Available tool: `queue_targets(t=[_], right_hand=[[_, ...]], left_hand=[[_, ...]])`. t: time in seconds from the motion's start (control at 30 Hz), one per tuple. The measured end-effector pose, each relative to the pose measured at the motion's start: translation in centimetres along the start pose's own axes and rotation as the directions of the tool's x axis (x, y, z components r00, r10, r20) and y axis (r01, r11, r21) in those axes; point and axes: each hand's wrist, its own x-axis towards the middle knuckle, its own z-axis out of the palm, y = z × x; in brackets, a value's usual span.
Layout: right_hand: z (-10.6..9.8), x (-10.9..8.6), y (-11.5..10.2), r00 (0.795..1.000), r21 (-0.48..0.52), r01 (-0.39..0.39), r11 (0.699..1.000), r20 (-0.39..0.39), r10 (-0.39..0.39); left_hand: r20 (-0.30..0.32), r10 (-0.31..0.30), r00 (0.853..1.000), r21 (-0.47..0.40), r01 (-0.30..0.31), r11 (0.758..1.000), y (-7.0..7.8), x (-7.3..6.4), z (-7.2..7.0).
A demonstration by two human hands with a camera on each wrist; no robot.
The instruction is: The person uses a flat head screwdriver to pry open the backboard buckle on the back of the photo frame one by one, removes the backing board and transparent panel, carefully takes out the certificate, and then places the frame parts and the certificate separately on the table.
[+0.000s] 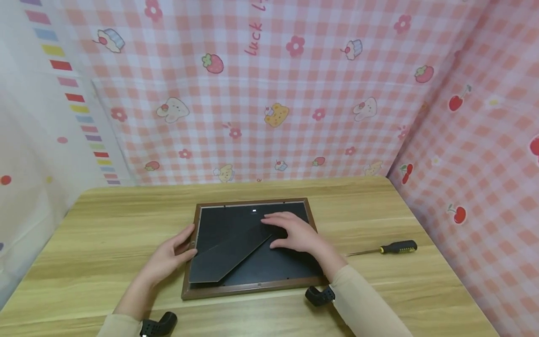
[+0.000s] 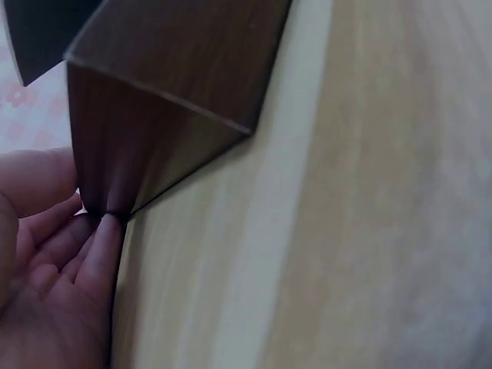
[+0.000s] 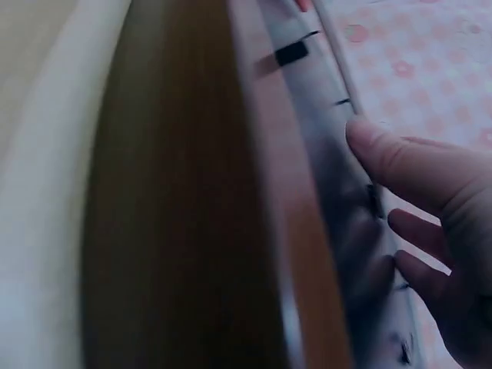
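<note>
you have a rectangular brown wood-look picture frame (image 1: 223,293) lying back side up near the middle of the wood-grain bench (image 1: 105,224), its long sides running roughly along the bench's far edge. a flat black backing board (image 1: 290,271) fills it, with a small white mark (image 1: 254,210) near the board's far side. a black, angular stand flap (image 1: 227,259) slants across the board, its wide end towards the frame's near left corner and tilted up off the board.

your left hand (image 1: 170,255) rests at the frame's left side, thumb and fingertips touching the edge without wrapping round it. your right hand (image 1: 292,232) is over the board at the flap's upper right end, fingers and thumb spread apart and clenched on nothing; you cannot tell whether the fingertips touch the flap.

to the right of the frame, towards the bench's right edge, lies a screwdriver with a black-and-yellow handle (image 1: 397,247), its thin metal shaft pointing at the frame. you wear beige sleeves (image 1: 366,299), and a small black device (image 1: 320,296) sits at each wrist. a pink-and-white checked cloth (image 1: 248,145) hangs behind the bench's far edge.
</note>
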Motion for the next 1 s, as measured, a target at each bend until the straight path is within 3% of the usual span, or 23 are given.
queue_targets(t=[0.27,0.7,1.0], right_hand=[[0.4,2.1,-0.2,0.990,-0.073,0.138,0.988,0.031,-0.136],[0.4,2.1,0.8,0.952,-0.091,0.306,0.948,0.006,-0.307],[-0.2,2.5,0.7,0.925,-0.108,0.378,0.920,-0.001,-0.380]], left_hand=[[0.027,-0.007,1.000,-0.014,0.008,1.000,-0.4,-0.1,-0.2],[-0.011,-0.016,1.000,-0.029,0.015,0.999,-0.4,-0.1,0.1],[-0.025,-0.027,0.999,-0.038,0.026,0.999,-0.7,-0.1,0.0]])
